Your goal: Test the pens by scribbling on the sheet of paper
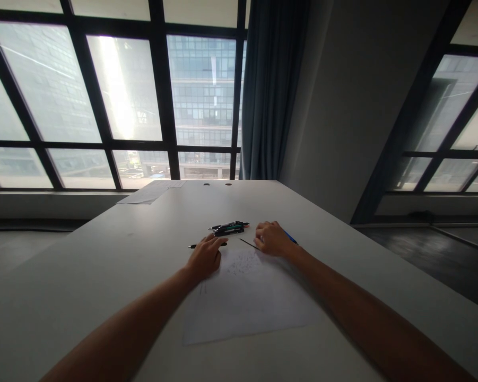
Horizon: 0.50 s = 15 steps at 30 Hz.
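My left hand [206, 257] is at the upper left corner of a white paper [254, 302], with its fingers closed over a black pen [192, 246]. The pen's two ends show on either side of the fingers. At the upper right of the sheet, my right hand [272, 239] is curled, and a thin dark stick like a pen refill [246, 243] juts from it to the left. A blue pen-like thing [290, 237] shows just behind this hand, partly hidden. Dark scribbles mark the top of the paper. Beyond the hands lies a small group of black pens [228, 228].
The long white table [151, 249] runs away from me towards the windows. More paper sheets [147, 192] lie at its far left. Two dark round spots [228, 184] mark the far end. A dark curtain [270, 95] hangs behind it, beside a wall.
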Available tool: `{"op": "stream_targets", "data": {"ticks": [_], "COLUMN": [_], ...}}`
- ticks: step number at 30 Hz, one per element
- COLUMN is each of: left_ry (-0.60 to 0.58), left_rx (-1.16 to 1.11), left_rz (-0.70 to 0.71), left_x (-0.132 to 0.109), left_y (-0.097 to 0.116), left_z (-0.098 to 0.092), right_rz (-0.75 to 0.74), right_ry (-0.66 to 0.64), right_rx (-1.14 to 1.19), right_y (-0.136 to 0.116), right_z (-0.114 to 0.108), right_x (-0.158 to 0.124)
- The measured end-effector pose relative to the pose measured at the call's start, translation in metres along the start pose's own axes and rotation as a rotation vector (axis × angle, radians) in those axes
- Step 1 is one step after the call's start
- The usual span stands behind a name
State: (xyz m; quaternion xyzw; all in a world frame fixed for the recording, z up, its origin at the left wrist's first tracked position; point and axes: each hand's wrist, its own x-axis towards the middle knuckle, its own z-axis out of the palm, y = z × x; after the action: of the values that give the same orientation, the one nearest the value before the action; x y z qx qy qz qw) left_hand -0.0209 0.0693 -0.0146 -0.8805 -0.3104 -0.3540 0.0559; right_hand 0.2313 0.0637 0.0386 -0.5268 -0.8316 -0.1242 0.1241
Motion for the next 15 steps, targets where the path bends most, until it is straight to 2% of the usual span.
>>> {"op": "stream_targets", "data": {"ticks": [4, 10, 15], "left_ry": [-0.024, -0.057, -0.024], "left_rx": [-0.013, -0.057, -0.098], "left_rz": [0.089, 0.172, 0.215], "left_x": [-0.001, -0.001, -0.001], "left_y": [-0.004, -0.003, -0.004], "left_z": [0.003, 0.002, 0.005], "right_rz": [-0.006, -0.208, -0.188], "right_ry": [0.078, 0.065, 0.004], "right_rx": [0.111, 0.492, 0.509], "right_y": [-0.006, -0.038, -0.052], "right_z": [-0.003, -0.005, -0.002], "right_x": [0.002, -0.001, -0.003]}}
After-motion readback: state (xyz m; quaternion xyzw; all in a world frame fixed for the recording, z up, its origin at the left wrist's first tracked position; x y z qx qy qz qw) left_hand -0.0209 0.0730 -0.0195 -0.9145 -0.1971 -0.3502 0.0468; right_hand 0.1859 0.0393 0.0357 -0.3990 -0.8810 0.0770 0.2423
